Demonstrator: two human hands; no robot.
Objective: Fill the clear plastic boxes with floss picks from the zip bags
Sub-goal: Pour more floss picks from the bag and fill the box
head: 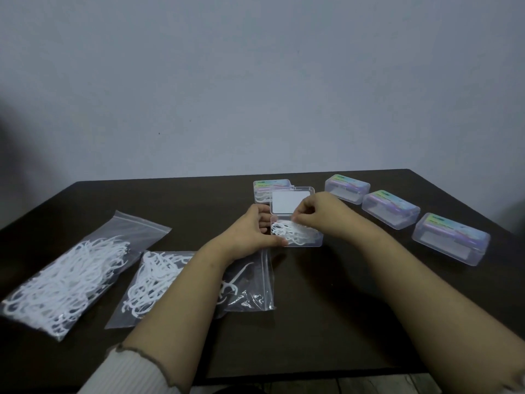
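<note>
An open clear plastic box (305,242) sits mid-table with its lid (291,202) raised and white floss picks (292,234) inside. My left hand (250,231) grips the box's left side with thumb and fingers. My right hand (315,213) hovers over the box, its fingertips pinching floss picks at the box's top edge. A zip bag (159,280) with floss picks lies under my left forearm. A fuller zip bag (71,277) lies at the far left.
A closed box (265,189) holding picks stands behind the open one. Three closed clear boxes (347,188), (390,209), (451,242) line up diagonally on the right. The dark table's front edge (312,378) runs below my arms; a grey wall stands behind.
</note>
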